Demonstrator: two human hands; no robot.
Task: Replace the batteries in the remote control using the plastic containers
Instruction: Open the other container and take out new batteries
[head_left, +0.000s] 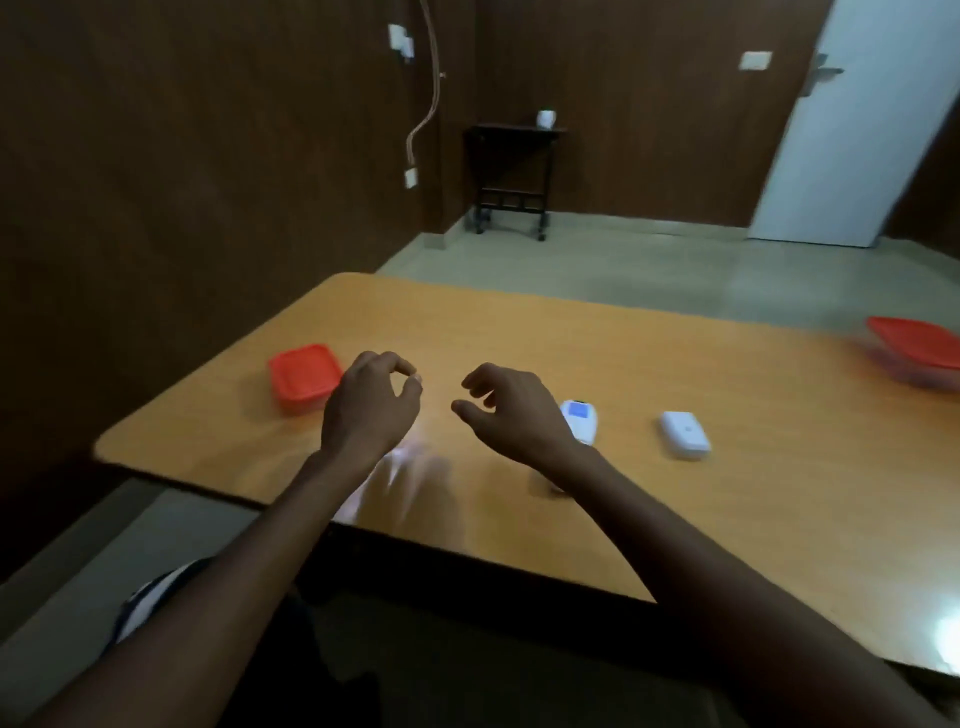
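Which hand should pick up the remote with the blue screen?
Probably the right hand. It hovers empty, fingers loosely curled, directly beside the remote, partly overlapping it in view. The left hand sits farther off, nearer the closed red container.

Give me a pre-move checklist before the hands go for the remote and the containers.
1. Left hand free: ok, fingers curled, nothing visible in it.
2. Right hand free: ok, open above the table.
3. Remote in reach: ok, partly hidden behind the right hand.
4. White piece, possibly the battery cover: cannot tell.
5. Left red container lidded: ok, closed.
6. Right red container fully in view: not ok, cut off by the frame edge.
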